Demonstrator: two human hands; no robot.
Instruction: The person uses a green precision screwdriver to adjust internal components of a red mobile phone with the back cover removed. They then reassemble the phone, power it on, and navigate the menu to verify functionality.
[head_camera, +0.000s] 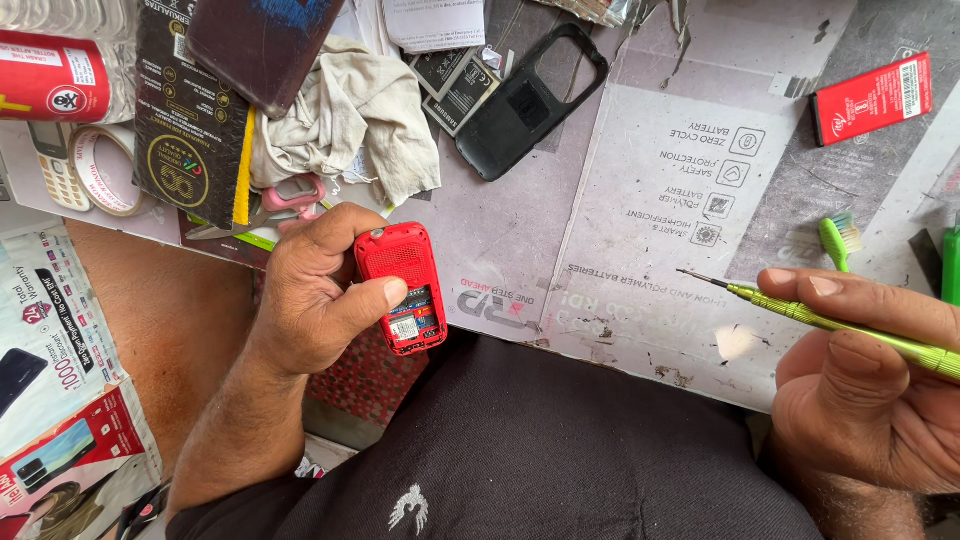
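Phone (402, 287), small and red with its back cover off, sits upright in the left hand (315, 295) above the near edge of the counter (620, 200); the thumb presses across its open lower half and the fingers curl behind, out of sight. What lies in that open bay is hard to make out, possibly a card slot and label. The counter is covered with printed cardboard, cut off at every side. A crumpled cloth (355, 115) lies beyond the left hand, partly hiding pink scissors (285, 200). A black back cover (535, 100) rests to its right, a red battery (872, 98) farther right. The right hand (860, 385), cropped by the frame edge, pinches a green screwdriver (830, 322) between thumb and forefinger, tip in the air, well apart from the phone. A green toothbrush (840, 240) lies just beyond.
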